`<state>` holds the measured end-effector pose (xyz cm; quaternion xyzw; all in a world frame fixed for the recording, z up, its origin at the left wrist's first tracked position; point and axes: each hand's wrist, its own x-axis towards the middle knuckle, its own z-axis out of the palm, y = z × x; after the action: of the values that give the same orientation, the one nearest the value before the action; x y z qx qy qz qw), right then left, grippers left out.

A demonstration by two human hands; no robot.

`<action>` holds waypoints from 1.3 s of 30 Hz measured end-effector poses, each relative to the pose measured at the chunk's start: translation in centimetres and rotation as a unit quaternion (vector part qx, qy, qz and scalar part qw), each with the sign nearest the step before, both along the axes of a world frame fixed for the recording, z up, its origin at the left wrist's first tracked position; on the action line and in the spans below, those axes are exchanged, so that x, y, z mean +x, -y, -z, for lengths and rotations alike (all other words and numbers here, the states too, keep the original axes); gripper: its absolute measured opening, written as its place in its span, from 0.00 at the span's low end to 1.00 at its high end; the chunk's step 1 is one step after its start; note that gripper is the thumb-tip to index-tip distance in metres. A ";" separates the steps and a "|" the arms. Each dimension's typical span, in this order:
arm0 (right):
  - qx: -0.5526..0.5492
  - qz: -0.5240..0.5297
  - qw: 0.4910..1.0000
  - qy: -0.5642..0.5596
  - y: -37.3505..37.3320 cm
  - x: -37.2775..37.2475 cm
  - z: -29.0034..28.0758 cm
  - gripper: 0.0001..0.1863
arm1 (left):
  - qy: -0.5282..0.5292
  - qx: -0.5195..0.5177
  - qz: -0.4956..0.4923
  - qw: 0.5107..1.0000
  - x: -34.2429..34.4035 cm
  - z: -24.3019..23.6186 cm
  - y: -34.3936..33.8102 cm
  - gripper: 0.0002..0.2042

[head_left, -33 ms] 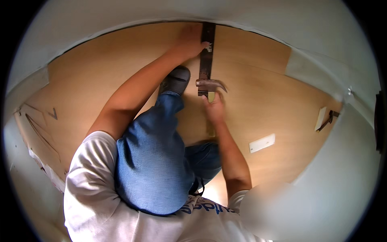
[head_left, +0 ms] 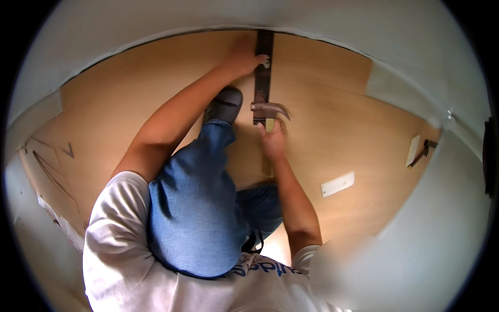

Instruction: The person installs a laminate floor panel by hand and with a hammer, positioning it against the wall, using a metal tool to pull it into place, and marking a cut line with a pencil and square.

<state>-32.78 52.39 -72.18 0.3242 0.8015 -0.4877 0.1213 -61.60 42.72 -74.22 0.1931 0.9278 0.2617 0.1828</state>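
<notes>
- Hammer (head_left: 269,110) first: one claw hammer, its steel head lying across the lower end of a dark strip, its pale handle running down into the right hand (head_left: 273,139).
- Right hand's fingers are wrapped round the handle close under the head, a short, choked-up hold.
- Dark strip (head_left: 263,67): one long, narrow, flat length lying straight along the wooden floor (head_left: 332,119), reaching from the wall edge down to the hammer head.
- Left hand (head_left: 244,56) rests at the upper part of the strip, fingers bent against its left edge and pressing it to the boards; whether a nail is pinched there is too small to tell.
- Working well here, as a judgement: keep the left fingers clear of the hammer's path, hold the strip flat and square to the wall, and strike with short, controlled taps, since the grip is so near the head.
- One grey shoe (head_left: 224,104) sits just left of the strip, with one blue-jeaned knee (head_left: 195,208) folded beneath the arms.
- Farther out on the floor: one small white rectangular piece (head_left: 338,183) to the right, well apart from the hands.
- Near the right wall, one pale block (head_left: 412,151) with a dark tool (head_left: 422,153) touching it; its kind is unclear.
- Pencil-like marks (head_left: 49,161) show on the boards at far left.
</notes>
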 end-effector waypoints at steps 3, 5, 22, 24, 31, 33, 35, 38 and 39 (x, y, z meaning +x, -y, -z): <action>0.046 0.031 0.998 -0.029 1.3 -0.1 1.5 0.21 | 0.197 0.064 -0.069 0.976 -1.3 1.6 -0.5 0.26; 0.076 0.042 0.995 -0.048 1.5 -0.4 2.6 0.21 | 0.228 0.147 -0.140 0.952 -1.1 2.5 -1.0 0.24; 0.161 0.128 0.979 -0.012 -10.8 3.7 3.5 0.24 | 0.249 0.093 0.126 0.956 -0.4 3.3 -16.9 0.18; 0.192 0.119 0.974 -0.028 -13.3 3.2 3.2 0.23 | 0.188 0.057 0.138 0.971 -0.5 5.0 -18.7 0.19; 0.111 0.199 0.973 0.035 -16.8 1.4 1.6 0.21 | 0.101 -0.010 0.212 0.972 -1.2 3.6 -21.7 0.21; 0.139 0.189 0.972 0.029 -17.1 1.3 1.6 0.21 | 0.085 -0.093 0.280 0.952 -2.1 1.4 -22.0 0.20; 0.207 0.153 0.966 -0.008 -17.2 2.2 2.2 0.20 | -0.013 -0.027 0.271 0.962 -1.5 0.3 -21.6 0.21; 0.220 0.145 0.964 -0.027 -17.6 2.8 3.5 0.21 | -0.157 0.002 0.285 0.946 -0.7 -0.2 -20.4 0.26; 0.194 0.135 0.972 -0.009 -17.8 2.9 3.4 0.21 | -0.201 0.000 0.293 0.935 -0.4 0.2 -20.0 0.29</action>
<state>-29.83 70.24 -75.57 0.4421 0.8308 -0.3376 -0.0180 -61.96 62.76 -74.39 0.5046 0.8475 0.1529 0.0611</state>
